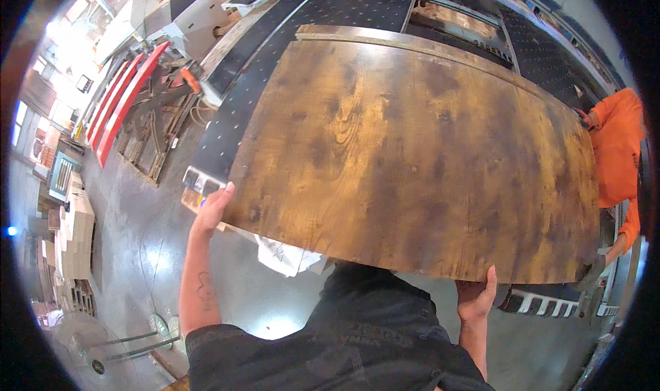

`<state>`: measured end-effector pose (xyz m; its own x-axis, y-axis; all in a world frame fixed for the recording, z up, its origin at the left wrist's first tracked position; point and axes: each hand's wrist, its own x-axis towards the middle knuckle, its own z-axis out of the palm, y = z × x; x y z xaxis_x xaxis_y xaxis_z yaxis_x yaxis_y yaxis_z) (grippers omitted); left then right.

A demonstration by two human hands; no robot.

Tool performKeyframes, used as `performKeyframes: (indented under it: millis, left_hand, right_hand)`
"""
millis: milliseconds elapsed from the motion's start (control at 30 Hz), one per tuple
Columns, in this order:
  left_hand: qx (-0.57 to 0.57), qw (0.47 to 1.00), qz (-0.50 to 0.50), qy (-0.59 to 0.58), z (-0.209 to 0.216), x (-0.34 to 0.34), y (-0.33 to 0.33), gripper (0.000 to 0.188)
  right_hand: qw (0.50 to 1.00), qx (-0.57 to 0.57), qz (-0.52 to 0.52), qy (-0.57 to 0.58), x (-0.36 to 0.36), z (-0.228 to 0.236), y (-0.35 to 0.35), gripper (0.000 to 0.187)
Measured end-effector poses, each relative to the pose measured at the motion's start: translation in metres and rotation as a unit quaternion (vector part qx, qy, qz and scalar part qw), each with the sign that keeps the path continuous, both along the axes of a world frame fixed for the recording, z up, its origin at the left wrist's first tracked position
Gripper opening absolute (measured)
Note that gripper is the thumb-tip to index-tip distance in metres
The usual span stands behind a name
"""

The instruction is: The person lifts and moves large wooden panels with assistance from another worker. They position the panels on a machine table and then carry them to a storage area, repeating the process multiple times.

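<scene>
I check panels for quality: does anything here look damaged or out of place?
The brown wood-grain panel shows no clear damage; its blotchy colouring looks like part of the finish. What looks untidy is a rumpled white sheet or bag poking out below the panel's near edge.

floor (pixel 124 247) left: passable | panel (pixel 412 164) blocks ahead | co-worker (pixel 615 154) right: seemingly tight

Panel (pixel 412 157): a single large rectangular sheet, wood-grain face upward, coloured mid-brown with dark mottling, amber streaks and scattered knots; sheen noted toward the far side. A paler strip (pixel 385 38) runs along its far long edge. Panel extends over the black table (pixel 357 6); whether it rests flat cannot be determined.
</scene>
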<state>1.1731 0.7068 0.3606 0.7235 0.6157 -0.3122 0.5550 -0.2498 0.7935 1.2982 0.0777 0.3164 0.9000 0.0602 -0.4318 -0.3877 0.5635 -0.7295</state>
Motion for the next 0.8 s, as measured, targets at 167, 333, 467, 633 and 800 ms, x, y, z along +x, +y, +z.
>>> performKeyframes:
  millis: [167, 333, 467, 633, 800]
  left_hand:
    - [-0.073, 0.997, -0.031, -0.002, -0.009, -0.053, -0.008, 0.070]
    - [-0.279, 0.960, -0.019, 0.021, -0.019, -0.057, -0.003, 0.091]
    - [-0.326, 0.944, -0.058, 0.007, -0.024, -0.054, -0.002, 0.095]
    - [-0.320, 0.943, -0.084, -0.027, -0.034, -0.061, -0.005, 0.091]
    - [-0.307, 0.942, -0.130, -0.026, -0.037, -0.063, -0.006, 0.098]
  right_hand:
    - [1.000, -0.016, -0.026, -0.001, -0.047, -0.005, -0.015, 0.065]
    - [0.998, -0.002, -0.054, -0.019, -0.065, -0.025, -0.026, 0.080]
    - [0.994, 0.054, -0.084, -0.039, -0.096, -0.056, -0.002, 0.084]
    - [0.998, -0.007, 0.056, -0.008, -0.200, -0.092, 0.121, 0.072]
    - [0.947, -0.023, 0.308, -0.090, -0.261, -0.098, 0.293, 0.065]
